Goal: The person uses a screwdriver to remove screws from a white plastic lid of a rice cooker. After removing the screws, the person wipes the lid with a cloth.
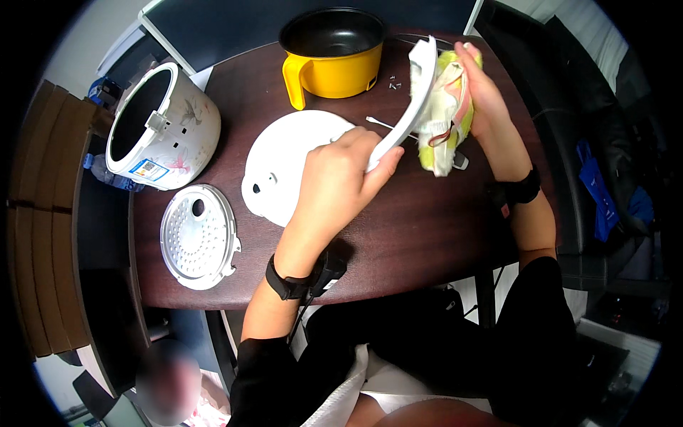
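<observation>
My left hand [334, 174] is closed around one end of a curved white plastic handle [411, 117], which rises up and to the right. In my right hand [491, 99] is a yellow-and-white cloth [445, 121], bunched against the far side of the handle. Just beyond my left hand lies a round white plastic lid [274, 160], partly hidden by that hand. Left of it is a silver inner lid [193, 245] with rows of dimples and one round hole. A white rice cooker body [188, 135] with a flower print lies tilted at the far left.
A yellow pot [348, 75] with a black inside stands at the back. Several small screws [394, 83] lie beside it. Under the cloth show a white cable end [375, 120] and a small pale object [462, 163]. Brown boxes [43, 277] are stacked left of the dark wooden table [405, 235].
</observation>
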`<state>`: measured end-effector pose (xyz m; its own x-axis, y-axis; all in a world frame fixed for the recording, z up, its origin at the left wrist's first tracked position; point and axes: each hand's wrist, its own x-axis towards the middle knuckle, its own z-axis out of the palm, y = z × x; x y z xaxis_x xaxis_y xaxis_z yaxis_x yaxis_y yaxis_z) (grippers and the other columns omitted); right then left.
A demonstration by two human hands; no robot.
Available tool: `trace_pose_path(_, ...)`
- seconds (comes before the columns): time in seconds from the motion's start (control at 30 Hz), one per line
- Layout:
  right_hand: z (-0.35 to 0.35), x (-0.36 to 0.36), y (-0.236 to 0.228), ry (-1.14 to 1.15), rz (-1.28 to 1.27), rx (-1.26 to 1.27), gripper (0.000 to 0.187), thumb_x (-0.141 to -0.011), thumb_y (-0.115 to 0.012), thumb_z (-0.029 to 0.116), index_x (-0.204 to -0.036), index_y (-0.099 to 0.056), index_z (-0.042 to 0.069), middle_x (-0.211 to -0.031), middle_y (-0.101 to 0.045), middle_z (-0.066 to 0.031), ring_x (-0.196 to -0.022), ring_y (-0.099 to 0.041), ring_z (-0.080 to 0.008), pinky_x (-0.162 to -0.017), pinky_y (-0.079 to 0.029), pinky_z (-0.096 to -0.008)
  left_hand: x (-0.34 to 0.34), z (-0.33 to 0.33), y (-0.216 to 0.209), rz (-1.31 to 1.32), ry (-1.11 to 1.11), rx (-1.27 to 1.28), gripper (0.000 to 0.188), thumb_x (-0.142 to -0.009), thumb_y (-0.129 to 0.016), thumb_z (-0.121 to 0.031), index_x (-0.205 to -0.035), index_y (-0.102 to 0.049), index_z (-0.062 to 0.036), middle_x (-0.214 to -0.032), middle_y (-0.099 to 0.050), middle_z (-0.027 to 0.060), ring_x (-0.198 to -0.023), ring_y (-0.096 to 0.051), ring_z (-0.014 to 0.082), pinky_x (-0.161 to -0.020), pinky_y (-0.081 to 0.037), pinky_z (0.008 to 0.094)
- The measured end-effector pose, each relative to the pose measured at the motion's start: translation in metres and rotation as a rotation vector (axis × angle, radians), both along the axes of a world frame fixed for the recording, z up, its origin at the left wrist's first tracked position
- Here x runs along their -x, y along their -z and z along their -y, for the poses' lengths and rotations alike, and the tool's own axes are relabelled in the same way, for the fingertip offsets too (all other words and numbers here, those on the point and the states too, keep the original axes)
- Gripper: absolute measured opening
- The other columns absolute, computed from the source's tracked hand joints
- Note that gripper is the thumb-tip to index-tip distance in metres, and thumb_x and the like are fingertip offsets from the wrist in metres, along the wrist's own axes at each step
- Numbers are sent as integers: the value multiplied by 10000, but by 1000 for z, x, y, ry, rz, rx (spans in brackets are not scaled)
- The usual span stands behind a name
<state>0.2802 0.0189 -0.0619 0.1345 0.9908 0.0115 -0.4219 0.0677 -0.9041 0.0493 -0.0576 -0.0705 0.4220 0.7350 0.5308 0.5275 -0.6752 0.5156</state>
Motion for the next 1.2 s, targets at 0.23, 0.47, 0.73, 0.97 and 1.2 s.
trace_pose_path(0.23,26,21,-12,-409,-204,120,450,-940,-415,429,-1153,-547,55,-1074,-634,-99,-938,-635,-199,-836,-517,-340,-3,2,0,-67,19,86,218,-828,-597,-220,-796,-551,-9,-625,-570,148,-554,-576,327,-520,-456,399)
trace_pose_path(0.47,41,33,-15,-433,-219,133,445,-903,-512,386,-1180,-502,38,-1068,-623,-93,-941,-627,-196,-855,-500,-325,-3,0,6,-92,-38,27,246,-820,-616,-249,-742,-549,-25,-518,-540,145,-501,-570,315,-490,-455,387)
trace_pose_path(0.73,23,11,-14,-138,-47,58,326,-902,-528,231,-1180,-519,61,-1040,-632,-100,-914,-632,-205,-814,-507,-319,-5,7,2,-108,-30,23,319,-831,-618,-291,-657,-532,-37,-484,-521,127,-459,-550,310,-456,-446,380)
trace_pose_path(0.97,34,16,-16,-81,-2,120,339,-836,-617,235,-1063,-570,-12,-973,-636,-108,-848,-632,-178,-753,-501,-284,-5,5,2,-97,-55,-1,310,-827,-622,-281,-655,-533,-38,-484,-521,129,-463,-552,310,-456,-447,377)
trace_pose_path(1.2,50,35,-20,-22,34,65,317,-857,-593,206,-1079,-557,-18,-932,-636,-99,-808,-640,-173,-714,-522,-280,-1,2,7,-92,-56,-24,297,-832,-611,-270,-660,-535,-40,-496,-528,134,-479,-558,315,-468,-450,381)
